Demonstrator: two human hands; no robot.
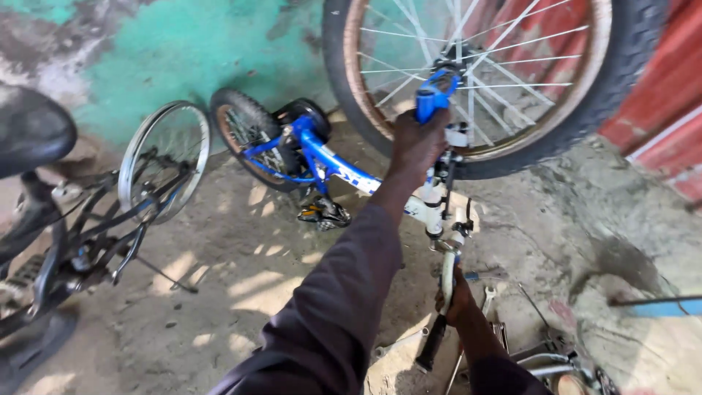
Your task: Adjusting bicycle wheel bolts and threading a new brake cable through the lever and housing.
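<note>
A small blue and white bicycle (322, 157) lies turned over on the dirt floor, its front wheel (482, 73) raised at the top of the head view and its rear wheel (245, 132) further back. My left hand (415, 143) is closed around the blue fork leg (436, 91) just below the wheel hub. Lower down, my right hand (457, 296) grips the white handlebar (447, 274), whose black grip (431, 342) points toward the ground. A pedal (322, 213) sticks out beside the frame.
A dark bicycle (66, 249) with a black saddle (29, 128) and a bare silver rim (164, 157) stands at the left. A wrench (488, 294) and metal parts (556, 358) lie on the ground at lower right. A red corrugated wall (665, 95) and a green wall (190, 51) close the back.
</note>
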